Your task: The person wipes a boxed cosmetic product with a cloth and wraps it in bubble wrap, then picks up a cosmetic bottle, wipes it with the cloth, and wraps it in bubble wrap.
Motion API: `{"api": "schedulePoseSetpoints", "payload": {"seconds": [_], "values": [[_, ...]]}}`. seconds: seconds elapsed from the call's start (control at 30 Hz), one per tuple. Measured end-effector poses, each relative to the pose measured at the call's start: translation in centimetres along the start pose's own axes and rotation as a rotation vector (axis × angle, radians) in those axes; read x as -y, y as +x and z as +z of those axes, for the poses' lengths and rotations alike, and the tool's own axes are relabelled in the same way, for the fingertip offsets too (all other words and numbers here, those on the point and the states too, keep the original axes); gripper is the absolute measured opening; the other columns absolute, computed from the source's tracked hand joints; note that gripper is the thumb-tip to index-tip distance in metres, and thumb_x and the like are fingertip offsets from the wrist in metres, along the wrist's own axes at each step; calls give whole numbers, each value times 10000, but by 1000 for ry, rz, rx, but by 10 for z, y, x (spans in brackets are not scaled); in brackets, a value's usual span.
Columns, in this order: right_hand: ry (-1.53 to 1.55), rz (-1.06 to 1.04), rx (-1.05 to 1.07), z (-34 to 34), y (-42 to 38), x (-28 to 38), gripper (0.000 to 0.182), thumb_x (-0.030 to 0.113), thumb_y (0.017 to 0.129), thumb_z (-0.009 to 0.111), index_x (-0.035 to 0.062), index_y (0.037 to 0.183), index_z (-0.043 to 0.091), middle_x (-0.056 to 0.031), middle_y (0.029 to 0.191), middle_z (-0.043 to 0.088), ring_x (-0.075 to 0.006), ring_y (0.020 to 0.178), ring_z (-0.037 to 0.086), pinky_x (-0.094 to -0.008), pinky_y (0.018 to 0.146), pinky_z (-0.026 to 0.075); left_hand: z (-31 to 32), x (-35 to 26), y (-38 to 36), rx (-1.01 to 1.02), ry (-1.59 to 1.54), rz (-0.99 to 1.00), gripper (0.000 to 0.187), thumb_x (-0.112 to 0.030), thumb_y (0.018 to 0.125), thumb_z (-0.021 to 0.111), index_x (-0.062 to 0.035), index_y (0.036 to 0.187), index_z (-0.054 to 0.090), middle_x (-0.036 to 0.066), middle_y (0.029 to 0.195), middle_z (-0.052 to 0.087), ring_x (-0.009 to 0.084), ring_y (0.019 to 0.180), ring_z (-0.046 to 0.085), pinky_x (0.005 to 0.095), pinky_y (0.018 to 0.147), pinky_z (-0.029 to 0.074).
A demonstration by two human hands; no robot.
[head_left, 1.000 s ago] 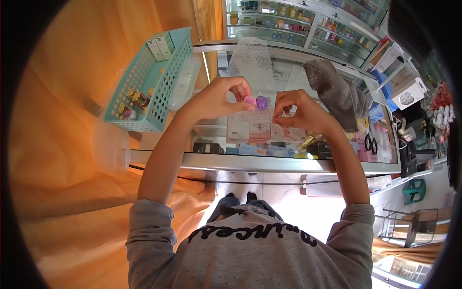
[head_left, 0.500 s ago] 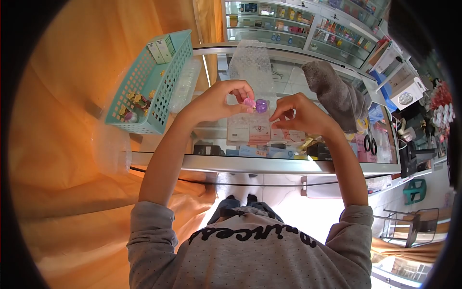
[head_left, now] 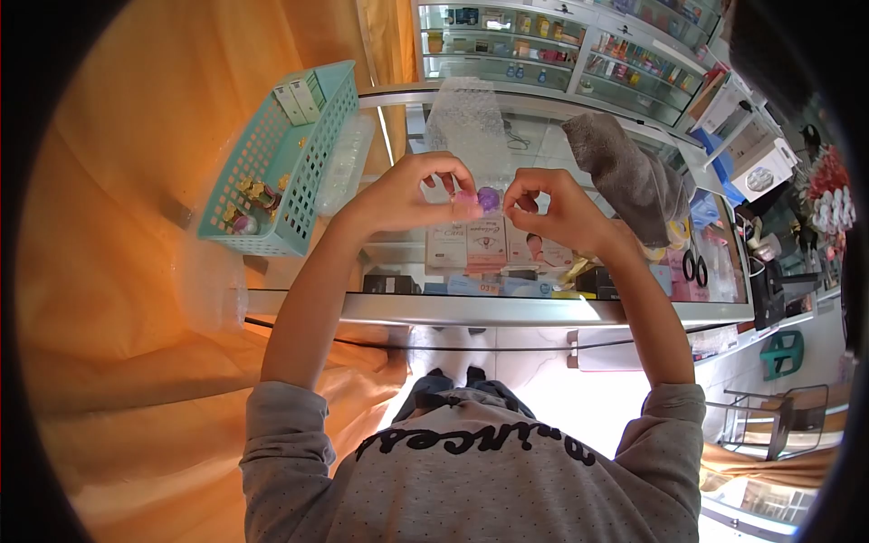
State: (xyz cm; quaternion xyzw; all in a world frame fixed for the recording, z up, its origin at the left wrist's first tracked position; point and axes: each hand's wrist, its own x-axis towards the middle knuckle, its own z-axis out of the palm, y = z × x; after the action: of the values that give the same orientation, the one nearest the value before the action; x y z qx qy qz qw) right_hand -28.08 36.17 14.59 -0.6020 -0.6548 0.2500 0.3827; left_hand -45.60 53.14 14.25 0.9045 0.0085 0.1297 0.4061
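Observation:
Over the glass counter (head_left: pixel 534 136), my left hand (head_left: pixel 412 195) pinches a small ornament-like bottle by its pink top (head_left: pixel 463 201). The bottle's round purple body (head_left: pixel 489 199) points toward my right hand (head_left: pixel 561 208). That hand's thumb and forefinger are drawn together right beside the purple ball; what they pinch, if anything, is too small to make out. Below both hands, white and pink boxes (head_left: pixel 486 249) show through the glass. A sheet of bubble wrap (head_left: pixel 466 118) lies just beyond my hands.
A teal perforated basket (head_left: pixel 312 195) on the left holds small boxes and gold-trimmed bottles. To the right lie a crumpled grey cloth (head_left: pixel 625 172) and black-handled scissors (head_left: pixel 695 268). Glass shelves (head_left: pixel 507 54) with goods stand behind. A black cable (head_left: pixel 434 347) runs along the counter's front.
My right hand has come up and inward, closing its finger and thumb near the purple ball. The bottle has shifted slightly left in my left hand.

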Motion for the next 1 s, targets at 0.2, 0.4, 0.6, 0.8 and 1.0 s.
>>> {"api": "schedulePoseSetpoints", "payload": {"seconds": [0.2, 0.4, 0.6, 0.8, 1.0], "values": [[56, 48, -27, 2, 1, -4, 24, 20, 775, 613, 11, 796, 623, 8, 717, 530, -72, 665, 454, -237, 639, 392, 2, -1, -1, 2, 49, 18, 354, -231, 652, 820, -94, 917, 630, -5, 890, 631, 121, 831, 541, 305, 782, 381], [44, 58, -53, 1, 3, -12, 42, 53, 780, 632, 19, 804, 630, 9, 737, 551, -71, 687, 475, -246, 682, 402, 0, 2, 1, -21, 51, -8, 254, -190, 727, 772, -88, 926, 652, -4, 888, 646, 122, 829, 547, 299, 769, 398], [-109, -260, -259, 13, 8, -8, 212, 135, 782, 717, 49, 953, 624, -41, 810, 611, -152, 729, 559, -285, 702, 433, 0, 3, 1, -62, 25, -44, 225, -204, 780, 739, -70, 953, 682, 16, 889, 658, 123, 832, 565, 290, 731, 428], [-77, -158, -176, 14, 11, -16, 192, 92, 831, 660, 66, 1019, 630, -69, 925, 657, -202, 830, 607, -324, 734, 455, 1, 7, 2, -80, 9, -35, 199, -187, 812, 711, -49, 955, 691, 49, 872, 677, 133, 794, 600, 280, 718, 448], [-106, -75, -179, 13, 9, -11, 155, 111, 855, 636, 55, 999, 651, -84, 865, 676, -217, 792, 609, -327, 727, 461, 4, 8, 4, -80, -25, -70, 178, -172, 861, 656, -18, 949, 680, 59, 830, 677, 120, 759, 602, 272, 720, 463]]}}
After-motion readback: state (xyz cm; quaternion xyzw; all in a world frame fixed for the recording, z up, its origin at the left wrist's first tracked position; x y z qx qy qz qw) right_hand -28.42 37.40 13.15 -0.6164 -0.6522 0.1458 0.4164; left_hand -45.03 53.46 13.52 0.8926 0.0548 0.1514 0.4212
